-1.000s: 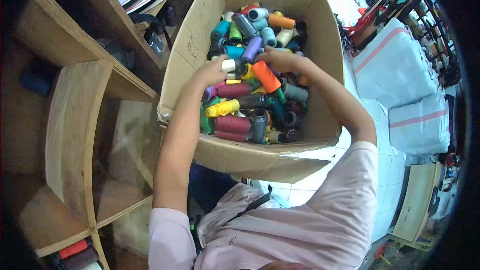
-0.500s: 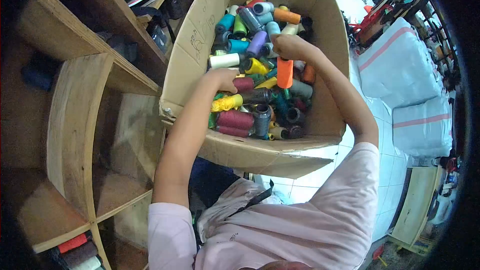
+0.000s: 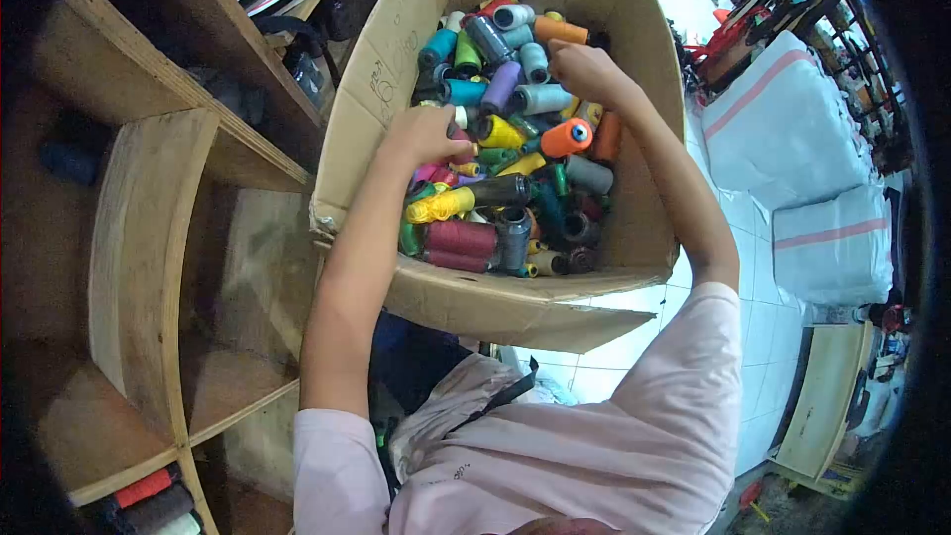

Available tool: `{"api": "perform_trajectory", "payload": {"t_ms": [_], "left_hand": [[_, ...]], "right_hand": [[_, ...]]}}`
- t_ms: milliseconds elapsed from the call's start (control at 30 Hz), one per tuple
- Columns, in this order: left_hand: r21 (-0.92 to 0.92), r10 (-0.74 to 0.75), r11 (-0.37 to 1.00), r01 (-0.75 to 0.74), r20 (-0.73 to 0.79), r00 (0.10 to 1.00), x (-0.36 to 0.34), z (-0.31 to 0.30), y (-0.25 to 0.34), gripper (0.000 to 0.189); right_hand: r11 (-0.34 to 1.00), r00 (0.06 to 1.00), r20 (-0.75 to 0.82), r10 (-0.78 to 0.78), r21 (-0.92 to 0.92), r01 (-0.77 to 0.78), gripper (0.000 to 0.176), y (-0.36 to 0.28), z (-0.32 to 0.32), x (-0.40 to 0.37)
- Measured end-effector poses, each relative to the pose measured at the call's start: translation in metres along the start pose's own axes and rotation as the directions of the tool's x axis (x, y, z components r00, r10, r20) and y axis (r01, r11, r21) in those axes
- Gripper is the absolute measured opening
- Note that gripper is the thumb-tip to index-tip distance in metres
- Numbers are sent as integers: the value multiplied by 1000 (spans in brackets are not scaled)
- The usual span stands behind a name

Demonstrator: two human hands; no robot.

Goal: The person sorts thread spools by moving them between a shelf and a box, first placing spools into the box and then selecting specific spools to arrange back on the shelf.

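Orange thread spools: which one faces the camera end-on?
The middle orange spool, right of the yellow spool; its blue-centred end shows. The rightmost orange spool and upper orange spool appear side-on.

The brown cardboard box (image 3: 505, 312) is open from above, but its upright walls block a sideways reach, and jumbled thread spools, including the purple cone-shaped spool (image 3: 502, 86), crowd the way down between them.
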State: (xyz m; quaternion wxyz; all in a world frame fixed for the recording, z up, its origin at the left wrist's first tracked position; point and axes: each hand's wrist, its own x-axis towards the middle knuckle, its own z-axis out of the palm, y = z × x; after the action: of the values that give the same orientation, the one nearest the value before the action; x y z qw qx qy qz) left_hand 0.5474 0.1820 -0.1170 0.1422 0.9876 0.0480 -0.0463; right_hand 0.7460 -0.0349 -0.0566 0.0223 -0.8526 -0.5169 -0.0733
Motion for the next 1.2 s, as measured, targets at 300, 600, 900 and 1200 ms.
{"api": "perform_trajectory", "payload": {"t_ms": [300,600,900,1200], "left_hand": [[-82,9,996,-27,-206,978,0,4,-7,49],[-240,210,951,-196,33,977,-3,7,4,50],[88,200,979,-182,-277,940,-6,3,8,43],[-65,24,996,-66,-503,864,-8,-9,8,41]], "right_hand": [[997,872,488,-31,-49,63,17,36,35,6],[967,699,705,121,75,-243,39,60,52,-3],[948,833,514,202,109,-298,46,85,42,-5],[947,929,-239,284,224,-231,60,95,26,-4]]}}
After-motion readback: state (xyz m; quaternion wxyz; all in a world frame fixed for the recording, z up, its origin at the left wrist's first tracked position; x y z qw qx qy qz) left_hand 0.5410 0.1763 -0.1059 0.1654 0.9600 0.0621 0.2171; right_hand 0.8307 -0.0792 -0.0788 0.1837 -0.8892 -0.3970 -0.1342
